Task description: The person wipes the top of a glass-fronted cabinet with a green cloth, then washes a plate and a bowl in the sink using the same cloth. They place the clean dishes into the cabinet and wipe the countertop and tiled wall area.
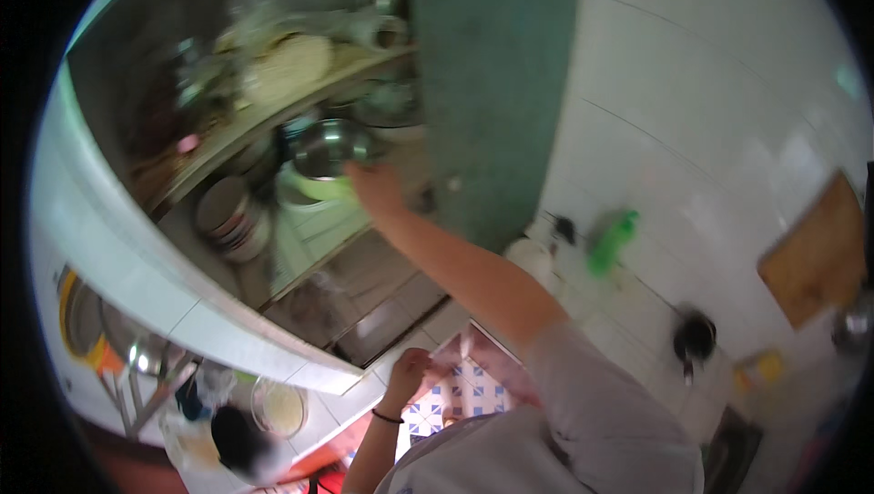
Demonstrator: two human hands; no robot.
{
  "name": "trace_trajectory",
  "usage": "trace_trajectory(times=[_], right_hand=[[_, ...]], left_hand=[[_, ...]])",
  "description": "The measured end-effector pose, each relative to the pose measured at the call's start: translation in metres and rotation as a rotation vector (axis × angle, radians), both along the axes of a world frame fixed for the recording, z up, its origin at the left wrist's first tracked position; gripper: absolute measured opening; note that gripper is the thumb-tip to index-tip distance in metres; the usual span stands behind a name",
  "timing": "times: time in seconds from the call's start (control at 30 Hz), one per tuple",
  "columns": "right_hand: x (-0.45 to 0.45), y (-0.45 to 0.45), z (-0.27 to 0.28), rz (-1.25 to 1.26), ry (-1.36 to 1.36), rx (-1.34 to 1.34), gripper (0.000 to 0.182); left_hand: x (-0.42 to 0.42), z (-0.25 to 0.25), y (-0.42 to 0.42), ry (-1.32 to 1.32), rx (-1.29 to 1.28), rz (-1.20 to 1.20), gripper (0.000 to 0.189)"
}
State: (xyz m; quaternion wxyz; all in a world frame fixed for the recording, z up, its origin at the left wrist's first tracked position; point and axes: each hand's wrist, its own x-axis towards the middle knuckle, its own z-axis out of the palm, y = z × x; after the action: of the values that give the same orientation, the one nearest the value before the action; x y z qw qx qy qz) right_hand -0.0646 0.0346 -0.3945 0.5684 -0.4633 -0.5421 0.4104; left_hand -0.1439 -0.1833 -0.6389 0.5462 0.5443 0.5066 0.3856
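My right hand reaches into a wall cupboard, its fingers closed on the near rim of a stainless-steel bowl. A light green bowl or basin sits directly under the steel one, close to my fingers. Both are below the upper shelf. Left of them stands a round tub with a printed side. My left hand hangs low before my body, below the cupboard's tiled edge. Its fingers look curled, and blur hides whether it holds anything.
A green door panel borders the cupboard's right side. Bags and jars crowd the upper shelf. A green bottle, a dark pan and a wooden cutting board are at right. At lower left are a glass bowl and another person's head.
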Motion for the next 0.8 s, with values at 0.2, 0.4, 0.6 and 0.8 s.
trace_trajectory(times=[0.2,0.4,0.6,0.8], right_hand=[[-0.031,0.069,-0.024,-0.199,-0.085,0.053,0.037],[-0.020,0.012,-0.003,0.091,0.126,-0.134,0.044],[0.105,-0.113,-0.057,0.325,-0.115,0.110,0.035],[0.272,-0.270,-0.198,-0.098,0.437,-0.492,0.020]], left_hand=[[0.015,0.019,0.011,0.030,-0.069,-0.105,0.016],[0.045,0.043,0.017,0.041,-0.008,-0.213,0.018],[0.113,0.038,0.021,0.048,-0.135,-0.382,0.018],[0.196,0.019,0.010,0.122,-0.120,-0.597,0.020]])
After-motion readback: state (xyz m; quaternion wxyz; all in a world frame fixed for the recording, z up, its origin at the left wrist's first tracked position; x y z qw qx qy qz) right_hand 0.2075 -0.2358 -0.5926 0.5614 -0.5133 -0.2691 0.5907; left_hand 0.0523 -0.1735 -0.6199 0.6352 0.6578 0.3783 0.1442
